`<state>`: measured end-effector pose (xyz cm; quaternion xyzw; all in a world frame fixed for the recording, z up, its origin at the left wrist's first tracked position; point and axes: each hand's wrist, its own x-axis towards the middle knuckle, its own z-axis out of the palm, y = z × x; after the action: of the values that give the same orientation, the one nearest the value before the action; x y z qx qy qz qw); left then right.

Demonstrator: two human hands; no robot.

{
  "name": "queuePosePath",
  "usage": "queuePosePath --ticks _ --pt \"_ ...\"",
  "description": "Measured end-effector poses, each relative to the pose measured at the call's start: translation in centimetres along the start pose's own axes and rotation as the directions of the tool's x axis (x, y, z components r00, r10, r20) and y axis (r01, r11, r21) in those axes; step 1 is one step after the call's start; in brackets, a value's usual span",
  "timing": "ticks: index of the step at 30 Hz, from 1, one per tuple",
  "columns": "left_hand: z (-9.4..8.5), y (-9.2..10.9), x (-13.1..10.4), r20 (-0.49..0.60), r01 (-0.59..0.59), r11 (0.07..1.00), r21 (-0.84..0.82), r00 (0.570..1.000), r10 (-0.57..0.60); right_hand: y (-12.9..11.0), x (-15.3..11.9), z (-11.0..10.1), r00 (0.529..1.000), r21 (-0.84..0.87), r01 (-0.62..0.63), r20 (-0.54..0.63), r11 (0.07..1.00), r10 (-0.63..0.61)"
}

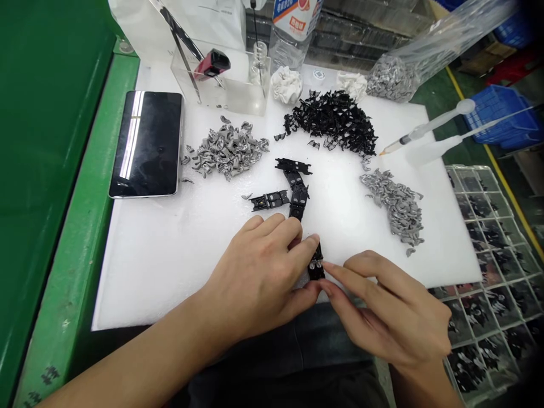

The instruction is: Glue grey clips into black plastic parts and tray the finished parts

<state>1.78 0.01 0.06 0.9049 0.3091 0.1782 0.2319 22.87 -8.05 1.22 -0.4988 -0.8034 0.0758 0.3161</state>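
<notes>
Both my hands meet at the near edge of a white foam board (170, 272). Between them is a small black plastic part (317, 272) with two shiny grey pieces on it. My left hand (267, 266) grips this part between thumb and index finger. From the right, the thumb and index finger of my right hand (378, 306) close on its edge; whether they pinch anything else is hidden. Just beyond my left knuckles lie several similar black parts (300, 195). Grey curved pieces (232, 150) form a pile at the left, more grey pieces (397, 207) at the right, and small black pieces (335, 122) behind.
A dark-screened tablet or phone (148, 144) lies at the left. Behind stand a clear box (238, 93) with tools, a bottle (293, 34) and crumpled white tissue (287, 85). Two syringe-like tubes (425, 130) jut in from the right. A compartment tray (501, 226) sits lower right.
</notes>
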Motion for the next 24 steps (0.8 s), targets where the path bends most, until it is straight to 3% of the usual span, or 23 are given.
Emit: queuePosePath --ticks 5,9,24 --pt "-0.2 0.0 0.0 0.012 -0.002 1.0 0.002 1.0 0.002 0.2 -0.5 -0.3 0.98 0.005 0.134 0.151 0.991 -0.133" --pt "-0.3 0.0 0.0 0.016 -0.003 1.0 -0.003 1.0 0.003 0.5 -0.6 -0.1 0.962 -0.044 0.195 0.204 0.98 -0.183" --pt "0.2 -0.1 0.0 -0.014 -0.008 1.0 -0.006 1.0 0.008 1.8 0.2 -1.1 0.95 0.114 0.096 0.285 0.989 -0.125"
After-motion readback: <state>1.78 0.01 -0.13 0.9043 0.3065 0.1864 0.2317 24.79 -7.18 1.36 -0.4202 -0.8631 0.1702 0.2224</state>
